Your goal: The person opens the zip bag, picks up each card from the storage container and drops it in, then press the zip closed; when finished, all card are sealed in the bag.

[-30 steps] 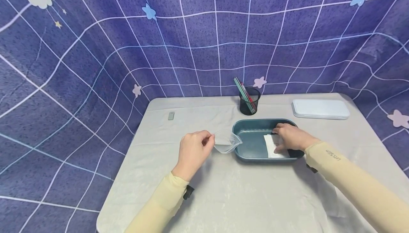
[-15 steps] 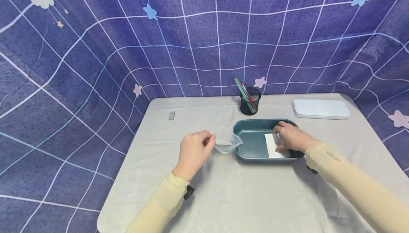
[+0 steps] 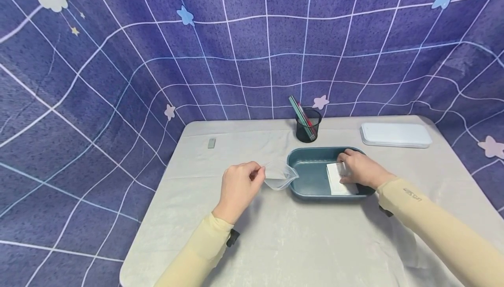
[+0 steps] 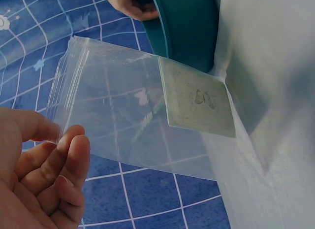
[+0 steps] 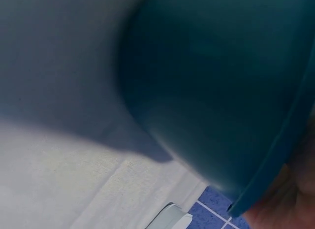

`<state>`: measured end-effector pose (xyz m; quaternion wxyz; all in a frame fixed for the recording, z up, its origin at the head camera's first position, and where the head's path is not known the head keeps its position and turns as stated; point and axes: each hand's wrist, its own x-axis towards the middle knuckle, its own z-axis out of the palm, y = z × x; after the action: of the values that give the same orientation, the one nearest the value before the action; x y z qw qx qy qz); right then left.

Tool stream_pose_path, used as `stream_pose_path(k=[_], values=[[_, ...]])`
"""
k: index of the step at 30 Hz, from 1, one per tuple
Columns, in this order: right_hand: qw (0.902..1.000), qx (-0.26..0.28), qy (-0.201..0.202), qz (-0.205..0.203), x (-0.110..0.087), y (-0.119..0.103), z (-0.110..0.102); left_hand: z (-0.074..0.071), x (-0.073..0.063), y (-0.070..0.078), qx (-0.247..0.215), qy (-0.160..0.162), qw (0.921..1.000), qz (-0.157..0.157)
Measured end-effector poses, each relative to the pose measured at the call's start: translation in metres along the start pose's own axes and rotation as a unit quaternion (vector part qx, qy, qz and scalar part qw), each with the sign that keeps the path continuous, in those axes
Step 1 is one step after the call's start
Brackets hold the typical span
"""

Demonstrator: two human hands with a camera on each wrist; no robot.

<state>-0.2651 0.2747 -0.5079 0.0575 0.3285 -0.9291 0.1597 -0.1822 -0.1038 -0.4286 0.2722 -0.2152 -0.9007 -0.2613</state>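
My left hand pinches the zip edge of a clear zip-lock bag at the left end of a teal tray. In the left wrist view the bag hangs with its mouth by my thumb and fingertips, and a flat, pale square piece lies at its bottom. My right hand reaches into the right part of the tray, thumb and fingers curled over a small stack of white paper sheets. The right wrist view shows mostly the tray's outer wall, which hides most of that hand.
Behind the tray stands a black mesh pen cup with several pens. A white flat case lies at the back right, and a small grey eraser-like block at the back left. A purple grid-patterned curtain closes off the back.
The white sheets under my right fingers have shifted slightly and their edges look straighter, more like a stack. My left hand and the bag have hardly moved.
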Motion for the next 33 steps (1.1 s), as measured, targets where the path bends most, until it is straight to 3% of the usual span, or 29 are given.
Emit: stream_pose_path(k=[12, 20, 33], values=[[0.9997, -0.01, 0.019, -0.01, 0.002, -0.001, -0.021, 0.0, -0.001, -0.001, 0.004, 0.004, 1.0, 0.002], [0.9997, -0.013, 0.002, 0.022, 0.002, -0.009, -0.042, 0.0, -0.001, -0.001, 0.006, 0.001, 1.0, 0.002], [0.9998, 0.016, -0.006, -0.002, -0.003, -0.015, -0.06, -0.001, -0.001, -0.001, 0.008, 0.004, 0.9999, 0.007]])
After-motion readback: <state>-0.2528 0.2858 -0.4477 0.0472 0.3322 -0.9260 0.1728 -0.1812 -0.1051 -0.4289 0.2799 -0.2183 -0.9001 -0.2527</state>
